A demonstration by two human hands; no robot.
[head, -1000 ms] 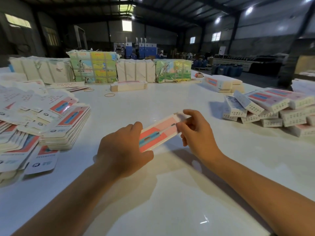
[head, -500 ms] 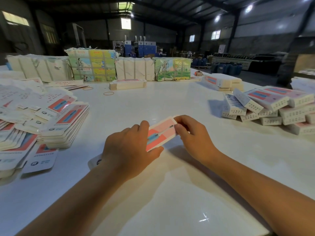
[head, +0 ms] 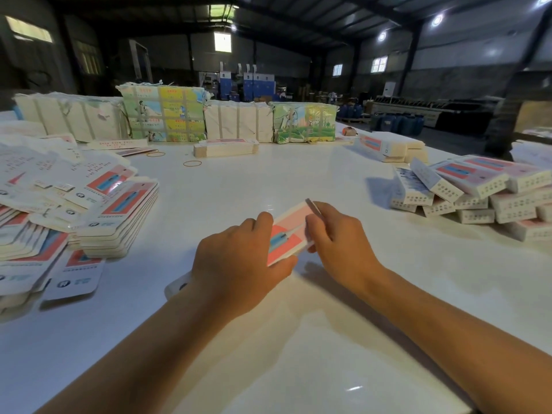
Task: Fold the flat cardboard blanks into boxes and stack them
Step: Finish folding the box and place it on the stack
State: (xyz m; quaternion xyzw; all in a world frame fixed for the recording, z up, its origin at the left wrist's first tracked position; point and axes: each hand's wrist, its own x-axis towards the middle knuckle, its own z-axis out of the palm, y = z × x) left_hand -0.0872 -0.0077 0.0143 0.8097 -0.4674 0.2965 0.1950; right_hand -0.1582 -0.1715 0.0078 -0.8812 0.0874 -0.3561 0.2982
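The blank (head: pixel 288 234), red, pink and blue on its printed face, is held just above the table (head: pixel 298 180) near its front edge, between both hands. The left hand (head: pixel 239 261) grasps its near end, fingers curled over the top and thumb under; that end is mostly hidden behind the hand. The right hand (head: pixel 337 234) pinches the far end, where a narrow flap stands up from the panel; how far the body is squared up cannot be told. Risks, as judged: a flap bent off its score would crease the print and leave a crooked box; too hard a pinch could crush the thin card; and the glossy table offers little grip, so a box set down carelessly may slide. To the left of the blank lies a fanned heap of flat blanks (head: pixel 119 210), partly overhanging itself and liable to slip if knocked. To the right of it sits a loose pile of boxes (head: pixel 478 192), some tilted, so a further box added there may topple others. Beyond the blank lie rubber bands (head: pixel 192 163), a small bundle (head: pixel 225 147) and strapped packs (head: pixel 164 115). The room is a dim warehouse with machinery at the back and few ceiling lights.
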